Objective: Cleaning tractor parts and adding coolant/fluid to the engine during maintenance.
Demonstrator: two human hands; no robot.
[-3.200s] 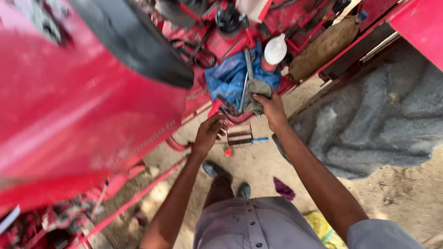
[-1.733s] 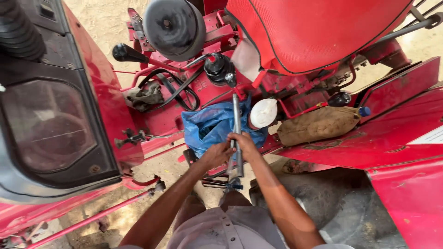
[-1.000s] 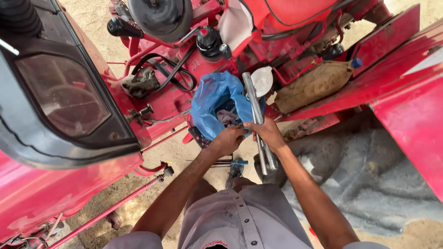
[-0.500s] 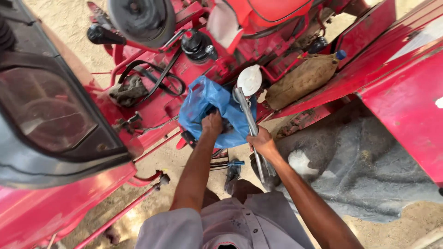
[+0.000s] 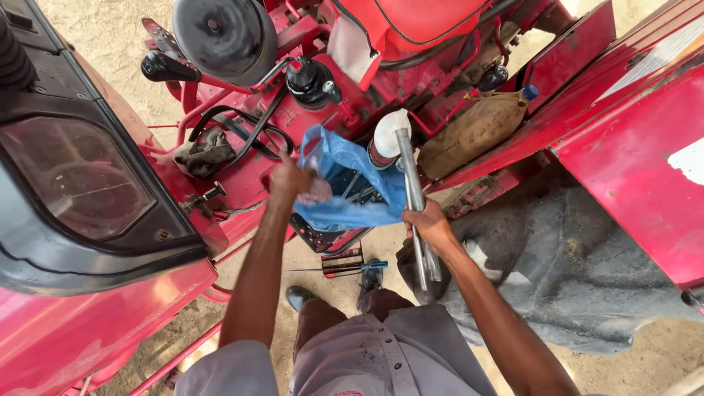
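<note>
left hand [image 5: 290, 180] closed on the rim of the blue plastic bag [image 5: 352, 187] at frame centre, holding its mouth open over the red tractor's footplate [image 5: 323, 238]. right hand [image 5: 429, 224] wrapped round a long steel bar [image 5: 412, 191], kept upright beside the bag. screwdriver [image 5: 345, 267] lying on the sand below.

The one camera sits on my head and looks steeply down, close over my arms, at the red tractor [image 5: 242, 176] and the sandy ground [image 5: 381, 253] beneath my feet; no second view shares it.
</note>
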